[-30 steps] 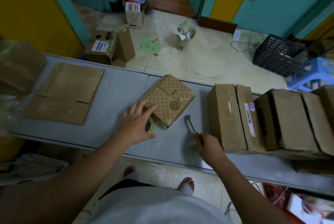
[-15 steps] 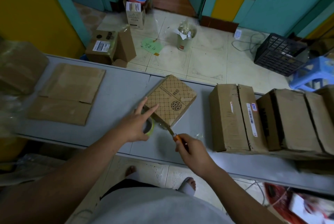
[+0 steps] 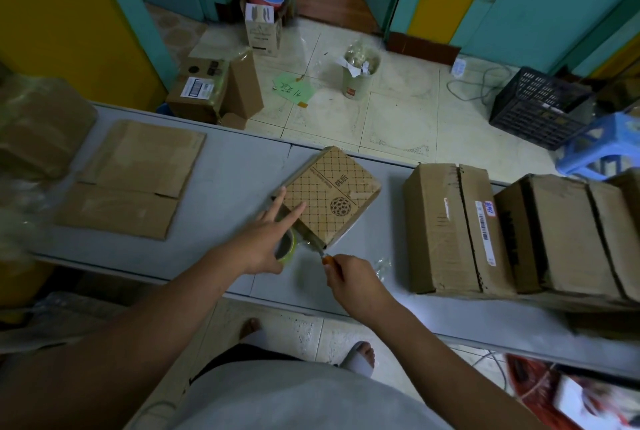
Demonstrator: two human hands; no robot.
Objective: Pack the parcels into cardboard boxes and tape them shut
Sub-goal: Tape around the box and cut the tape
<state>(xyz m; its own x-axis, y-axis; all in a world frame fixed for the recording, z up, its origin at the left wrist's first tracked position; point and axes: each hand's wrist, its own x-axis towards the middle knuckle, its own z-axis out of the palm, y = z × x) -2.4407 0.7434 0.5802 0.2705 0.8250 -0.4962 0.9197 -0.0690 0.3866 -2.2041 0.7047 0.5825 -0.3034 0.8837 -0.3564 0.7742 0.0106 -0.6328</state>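
i saw the flat brown lattice-printed cardboard box [image 3: 330, 197] lying askew on the smooth grey table [image 3: 235, 180], towards its far edge. the left hand [image 3: 266, 242] lay over the round yellow-rimmed tape roll [image 3: 289, 251], fingers straight, tips touching the box. the right hand [image 3: 349, 277], close by but apart, gripped the thin orange-handled cutter [image 3: 324, 257], blade at the box's near corner

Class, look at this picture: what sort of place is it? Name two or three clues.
Probably a small parcel-packing room: taped boxes lined along a grey table, flat cartons waiting, and a tape roll under the left hand.
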